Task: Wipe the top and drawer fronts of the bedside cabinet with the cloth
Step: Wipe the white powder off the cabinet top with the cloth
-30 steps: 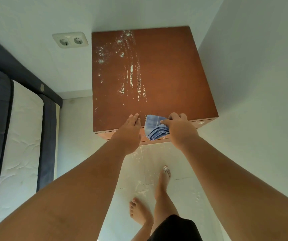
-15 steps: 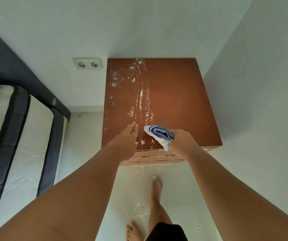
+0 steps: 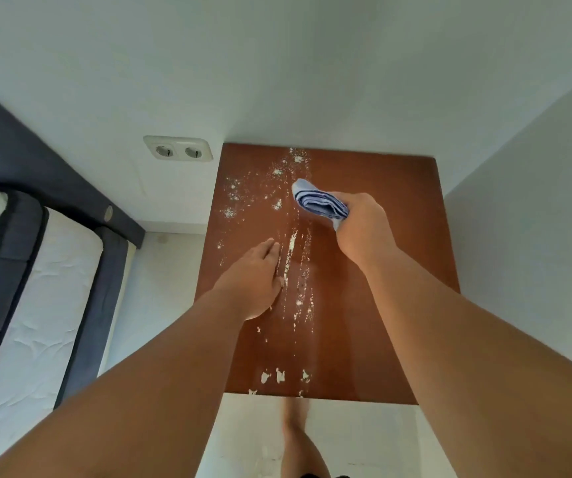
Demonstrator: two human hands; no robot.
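The bedside cabinet (image 3: 391, 305) has a brown top streaked with white powder and flakes down its left-middle. My right hand (image 3: 364, 229) grips a folded blue cloth (image 3: 319, 201) over the far part of the top, beside the powder streak. My left hand (image 3: 253, 281) lies flat on the top's left side with fingers together, holding nothing. The drawer fronts are hidden below the top's near edge.
A double wall socket (image 3: 178, 149) sits on the white wall left of the cabinet. A bed with a white mattress (image 3: 36, 305) and dark frame runs along the left. A white wall (image 3: 536, 236) closes the right side. My bare leg (image 3: 295, 432) stands before the cabinet.
My right hand has carried the cloth from the cabinet's near edge up to the far part of the top. My left hand slid further onto the top. The view has moved closer above the cabinet.
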